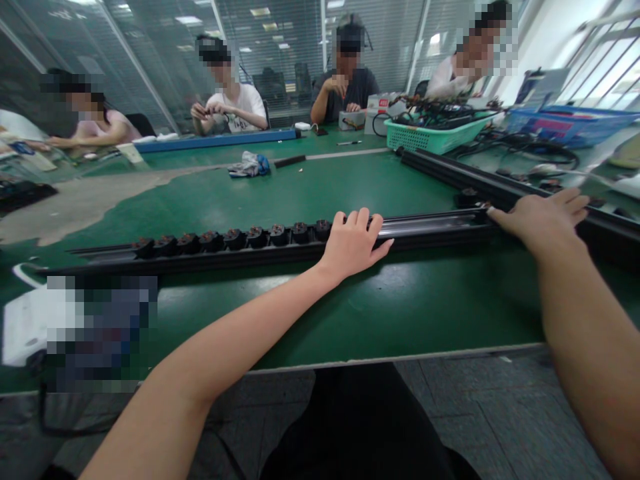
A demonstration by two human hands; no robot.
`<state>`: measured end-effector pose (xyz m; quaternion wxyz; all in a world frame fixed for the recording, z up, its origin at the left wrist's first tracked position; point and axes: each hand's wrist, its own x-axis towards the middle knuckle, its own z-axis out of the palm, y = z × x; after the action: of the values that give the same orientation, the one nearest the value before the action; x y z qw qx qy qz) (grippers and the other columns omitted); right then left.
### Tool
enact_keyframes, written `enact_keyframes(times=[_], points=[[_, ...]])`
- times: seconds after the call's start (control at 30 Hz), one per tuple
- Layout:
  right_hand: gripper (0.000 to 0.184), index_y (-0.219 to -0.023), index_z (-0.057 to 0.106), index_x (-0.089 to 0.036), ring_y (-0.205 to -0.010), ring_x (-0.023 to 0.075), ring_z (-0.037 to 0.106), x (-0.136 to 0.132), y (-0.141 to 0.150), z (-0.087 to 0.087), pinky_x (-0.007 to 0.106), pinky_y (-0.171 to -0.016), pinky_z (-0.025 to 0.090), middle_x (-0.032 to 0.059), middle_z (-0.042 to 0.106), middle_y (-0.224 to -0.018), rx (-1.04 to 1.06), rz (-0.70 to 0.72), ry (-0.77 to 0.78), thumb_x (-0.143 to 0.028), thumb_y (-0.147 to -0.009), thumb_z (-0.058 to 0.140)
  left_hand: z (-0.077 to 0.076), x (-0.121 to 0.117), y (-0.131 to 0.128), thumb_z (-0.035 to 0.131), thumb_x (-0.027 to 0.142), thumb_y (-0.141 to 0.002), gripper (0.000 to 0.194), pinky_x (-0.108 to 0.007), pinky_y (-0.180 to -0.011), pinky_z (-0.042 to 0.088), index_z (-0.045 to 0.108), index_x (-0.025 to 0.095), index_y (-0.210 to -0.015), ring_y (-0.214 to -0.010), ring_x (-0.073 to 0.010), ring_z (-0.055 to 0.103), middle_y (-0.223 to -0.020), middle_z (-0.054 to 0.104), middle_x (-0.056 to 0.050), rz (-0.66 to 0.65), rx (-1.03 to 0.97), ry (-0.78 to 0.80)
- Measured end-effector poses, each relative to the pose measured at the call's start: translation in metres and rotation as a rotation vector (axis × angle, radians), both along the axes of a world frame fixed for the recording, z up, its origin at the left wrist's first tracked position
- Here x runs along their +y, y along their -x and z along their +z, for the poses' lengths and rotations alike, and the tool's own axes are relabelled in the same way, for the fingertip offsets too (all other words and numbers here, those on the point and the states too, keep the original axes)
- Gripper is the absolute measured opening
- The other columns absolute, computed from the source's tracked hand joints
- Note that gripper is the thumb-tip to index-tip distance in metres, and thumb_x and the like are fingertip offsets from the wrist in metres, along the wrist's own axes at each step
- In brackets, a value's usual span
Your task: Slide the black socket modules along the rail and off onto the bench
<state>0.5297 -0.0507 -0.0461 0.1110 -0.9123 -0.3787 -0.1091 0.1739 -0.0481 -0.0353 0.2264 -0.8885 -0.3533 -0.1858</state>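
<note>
Your left hand (353,245) curls its fingers over the long black metal rail (430,227); right hand (543,217) lies flat, fingers spread, on its end. Stiff, probably heavy: grip both ends.

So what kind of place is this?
Probably an assembly workshop: a long black metal rail carrying a row of small round parts lies on a green worktable, and a green plastic basket holds cables.

both arms outstretched, left hand (353,243) fingers curled, right hand (543,217) flat.
</note>
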Motion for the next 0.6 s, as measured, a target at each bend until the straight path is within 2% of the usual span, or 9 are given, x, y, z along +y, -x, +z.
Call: enact_keyframes(times=[0.1, 0.17, 0.23, 0.3, 0.4, 0.5, 0.6], points=[[0.070, -0.135, 0.054, 0.001, -0.144, 0.0509, 0.025, -0.007, 0.018, 0.010, 0.065, -0.109, 0.027, 0.0388, 0.024, -0.154, 0.060, -0.021, -0.096, -0.054, -0.094, 0.040, 0.000, 0.000, 0.000, 0.031, 0.052, -0.102, 0.055, -0.044, -0.086, 0.038, 0.059, 0.012, -0.126, -0.101, -0.0311, 0.057, -0.117, 0.061, -0.019, -0.002, -0.002, 0.000], [0.069, -0.137, 0.049, 0.002, -0.142, 0.0492, 0.028, -0.011, 0.030, 0.017, 0.064, -0.108, 0.027, 0.0386, 0.028, -0.152, 0.030, 0.046, -0.170, -0.051, -0.096, 0.033, 0.000, 0.000, 0.000, 0.031, 0.052, -0.102, 0.055, -0.044, -0.086, 0.038, 0.059, 0.012, -0.126, -0.101, -0.0311, 0.057, -0.118, 0.061, -0.019, 0.001, -0.003, 0.001], [0.064, -0.132, 0.053, -0.002, -0.137, 0.0469, 0.034, -0.013, 0.041, 0.022, 0.062, -0.106, 0.029, 0.0363, 0.037, -0.145, -0.015, 0.148, -0.206, -0.050, -0.097, 0.030, -0.001, 0.001, 0.000, 0.031, 0.052, -0.102, 0.055, -0.044, -0.086, 0.038, 0.059, 0.012, -0.127, -0.101, -0.0308, 0.057, -0.117, 0.061, -0.019, 0.001, -0.001, -0.004], [0.058, -0.125, 0.057, -0.007, -0.130, 0.0428, 0.041, -0.012, 0.050, 0.024, 0.057, -0.102, 0.033, 0.0319, 0.047, -0.135, -0.079, 0.303, -0.209, -0.049, -0.097, 0.027, -0.001, 0.001, 0.000, 0.031, 0.052, -0.102, 0.055, -0.043, -0.086, 0.037, 0.059, 0.011, -0.126, -0.100, -0.0304, 0.057, -0.117, 0.061, -0.019, -0.002, 0.001, -0.009], [0.048, -0.116, 0.058, -0.013, -0.117, 0.0353, 0.049, -0.008, 0.067, 0.021, 0.049, -0.097, 0.038, 0.0231, 0.057, -0.119, -0.141, 0.614, -0.183, -0.045, -0.098, 0.028, -0.001, 0.001, 0.000, 0.031, 0.053, -0.102, 0.055, -0.043, -0.086, 0.037, 0.059, 0.011, -0.126, -0.101, -0.0304, 0.057, -0.116, 0.061, -0.019, -0.006, -0.003, -0.006], [0.037, -0.106, 0.059, -0.017, -0.102, 0.0299, 0.052, -0.005, 0.091, 0.013, 0.044, -0.091, 0.039, 0.0159, 0.060, -0.103, -0.128, 0.912, -0.224, -0.042, -0.097, 0.033, -0.001, 0.001, 0.000, 0.031, 0.053, -0.102, 0.056, -0.043, -0.086, 0.037, 0.058, 0.010, -0.126, -0.101, -0.0309, 0.057, -0.116, 0.061, -0.019, -0.006, 0.000, -0.008], [0.029, -0.103, 0.058, -0.019, -0.093, 0.0264, 0.052, -0.007, 0.112, 0.006, 0.042, -0.088, 0.039, 0.0112, 0.060, -0.095, -0.088, 1.109, -0.310, -0.038, -0.098, 0.036, -0.001, 0.001, 0.000, 0.030, 0.053, -0.102, 0.056, -0.043, -0.086, 0.036, 0.058, 0.011, -0.125, -0.100, -0.0308, 0.057, -0.116, 0.061, -0.018, -0.003, 0.001, -0.020]])
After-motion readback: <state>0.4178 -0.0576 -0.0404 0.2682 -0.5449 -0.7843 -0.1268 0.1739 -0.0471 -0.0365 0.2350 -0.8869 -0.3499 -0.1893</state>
